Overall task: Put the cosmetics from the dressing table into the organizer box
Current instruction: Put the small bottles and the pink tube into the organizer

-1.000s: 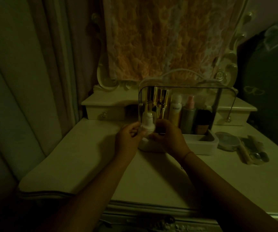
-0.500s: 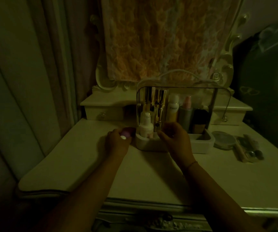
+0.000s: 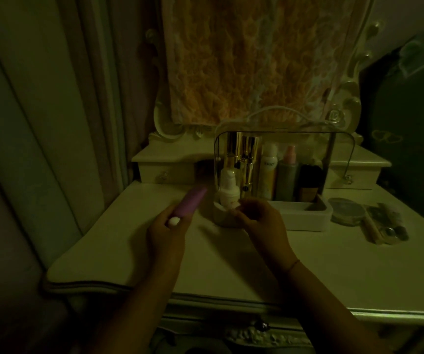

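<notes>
A white organizer box (image 3: 305,215) with a clear raised lid stands at the middle of the cream dressing table (image 3: 231,264). Inside it stand gold tubes (image 3: 244,159), a white pump bottle (image 3: 228,192), a white spray can (image 3: 268,172), a grey bottle with a pink cap (image 3: 288,175) and a dark bottle (image 3: 309,182). My left hand (image 3: 165,231) holds a purple tube with a white cap (image 3: 189,204) just left of the box, its tail pointing away from me. In front of the box's left end hovers my right hand (image 3: 259,221), fingers loosely curled and holding nothing.
A round compact (image 3: 347,210), a brush and small make-up items (image 3: 384,226) lie to the right of the box. Small drawers (image 3: 166,172) sit at the back on both sides. A cloth-covered mirror rises behind. Curtains hang at the left.
Both hands left the white pump bottle, which now stands in the box. My left hand picked up the purple tube and lifted it beside the box. My right hand drew back slightly.
</notes>
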Demonstrator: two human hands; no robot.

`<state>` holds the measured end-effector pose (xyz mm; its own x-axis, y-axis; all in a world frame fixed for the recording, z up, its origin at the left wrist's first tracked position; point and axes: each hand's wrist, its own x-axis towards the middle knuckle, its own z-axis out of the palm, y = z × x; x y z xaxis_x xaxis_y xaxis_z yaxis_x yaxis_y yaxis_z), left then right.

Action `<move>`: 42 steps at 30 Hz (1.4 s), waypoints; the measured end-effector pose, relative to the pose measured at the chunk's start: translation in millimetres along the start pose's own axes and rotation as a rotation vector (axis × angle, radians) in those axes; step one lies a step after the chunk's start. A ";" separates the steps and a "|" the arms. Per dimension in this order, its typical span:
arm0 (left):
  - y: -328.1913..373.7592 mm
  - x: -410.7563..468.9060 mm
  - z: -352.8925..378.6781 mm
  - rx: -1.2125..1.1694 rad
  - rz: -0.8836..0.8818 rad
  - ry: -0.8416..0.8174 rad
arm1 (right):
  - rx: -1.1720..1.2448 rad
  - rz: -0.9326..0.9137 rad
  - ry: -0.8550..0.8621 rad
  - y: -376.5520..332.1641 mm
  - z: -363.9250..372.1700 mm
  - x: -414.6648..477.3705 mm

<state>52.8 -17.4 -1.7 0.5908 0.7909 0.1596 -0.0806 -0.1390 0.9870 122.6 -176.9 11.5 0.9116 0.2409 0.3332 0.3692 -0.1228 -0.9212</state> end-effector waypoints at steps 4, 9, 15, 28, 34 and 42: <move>4.1 -32.3 11.1 -0.121 0.022 -0.144 | 0.306 0.142 -0.239 -14.4 15.6 -17.2; 11.9 -51.4 28.4 -0.102 0.090 -0.307 | 0.447 0.202 -0.240 -19.2 3.6 -19.2; 33.6 -49.0 63.8 -0.106 0.138 -0.419 | 0.316 0.118 -0.193 -20.5 -40.1 7.9; 21.0 -22.5 85.8 -0.050 0.245 -0.139 | 0.088 0.075 -0.271 -10.1 -60.1 64.4; 11.9 -14.1 82.9 -0.041 0.210 -0.105 | -0.143 0.099 -0.315 -1.6 -54.2 75.1; 8.1 -11.9 81.7 -0.045 0.186 -0.104 | -0.376 0.032 -0.315 5.0 -54.1 86.5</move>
<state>110.7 -76.6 2.9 0.6417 0.6883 0.3384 -0.2300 -0.2482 0.9410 213.1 -208.8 46.6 0.8460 0.5035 0.1752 0.4343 -0.4602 -0.7744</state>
